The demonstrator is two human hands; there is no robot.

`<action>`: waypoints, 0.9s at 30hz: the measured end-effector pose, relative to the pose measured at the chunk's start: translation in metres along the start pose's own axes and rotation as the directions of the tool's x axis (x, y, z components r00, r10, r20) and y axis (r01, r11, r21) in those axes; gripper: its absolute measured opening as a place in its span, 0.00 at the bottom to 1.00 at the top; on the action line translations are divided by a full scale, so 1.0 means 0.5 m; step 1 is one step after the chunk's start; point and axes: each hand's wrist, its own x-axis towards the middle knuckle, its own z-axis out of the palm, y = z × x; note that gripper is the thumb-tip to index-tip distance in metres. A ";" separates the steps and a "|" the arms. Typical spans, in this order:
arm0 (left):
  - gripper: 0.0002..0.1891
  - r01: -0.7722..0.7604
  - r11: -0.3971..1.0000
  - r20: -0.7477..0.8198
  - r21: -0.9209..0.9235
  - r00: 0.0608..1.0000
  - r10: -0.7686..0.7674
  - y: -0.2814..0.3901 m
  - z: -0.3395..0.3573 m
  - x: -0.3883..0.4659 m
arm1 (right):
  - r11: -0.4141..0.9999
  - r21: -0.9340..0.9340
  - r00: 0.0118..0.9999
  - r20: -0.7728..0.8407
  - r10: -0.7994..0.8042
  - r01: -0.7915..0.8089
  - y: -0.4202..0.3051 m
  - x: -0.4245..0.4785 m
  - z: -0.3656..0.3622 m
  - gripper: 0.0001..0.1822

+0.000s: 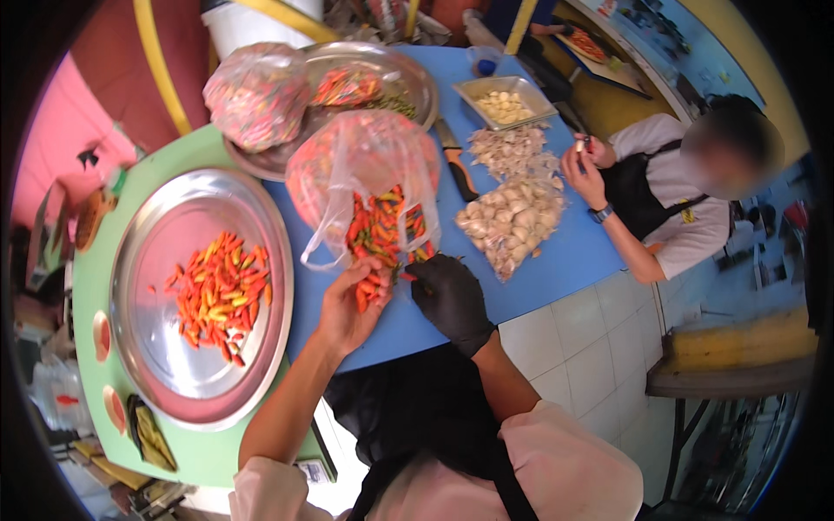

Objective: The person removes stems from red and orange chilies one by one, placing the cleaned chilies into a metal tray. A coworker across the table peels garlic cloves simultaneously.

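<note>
My bare left hand [357, 298] holds several small red chili peppers [369, 290] in its curled fingers at the blue table's near edge. Close beside it, my right hand [451, 301] wears a black glove and pinches a red chili at its fingertips. Just beyond both hands lies an open clear plastic bag [365, 146], with red and orange chilies [381, 225] at its mouth. On the left, a round metal tray [130, 293] holds a heap of loose red, orange and yellow chilies [225, 286] without visible stems.
A knife [459, 166] with an orange and black handle lies right of the bag, beside garlic bulbs [515, 218]. A metal pan [544, 111] holds peeled cloves. Another full bag [257, 98] rests on a rear tray [417, 71]. A co-worker [651, 182] handles something small at right.
</note>
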 end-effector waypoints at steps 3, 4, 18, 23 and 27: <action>0.09 0.018 1.000 -0.011 0.005 1.000 -0.018 -0.006 0.002 -0.001 | 0.999 -0.038 0.996 -0.089 0.023 -0.026 0.006 -0.003 -0.001 0.11; 0.09 0.024 1.000 -0.012 0.003 1.000 -0.024 -0.008 0.003 0.001 | 0.996 -0.056 0.995 -0.076 0.058 -0.063 0.012 -0.007 0.001 0.11; 0.11 -0.010 0.976 -0.018 0.216 1.000 0.015 -0.019 0.011 -0.008 | 0.954 0.297 0.983 -0.181 0.005 0.050 -0.001 -0.007 -0.038 0.13; 0.12 0.029 0.951 -0.061 0.309 0.998 -0.011 -0.029 0.008 -0.007 | 0.855 0.514 0.998 -0.044 -0.050 0.065 -0.009 -0.018 -0.035 0.10; 0.12 0.018 0.944 -0.018 0.329 1.000 -0.013 -0.026 0.004 -0.010 | 0.897 0.432 0.994 -0.085 -0.062 0.093 -0.013 -0.018 -0.033 0.11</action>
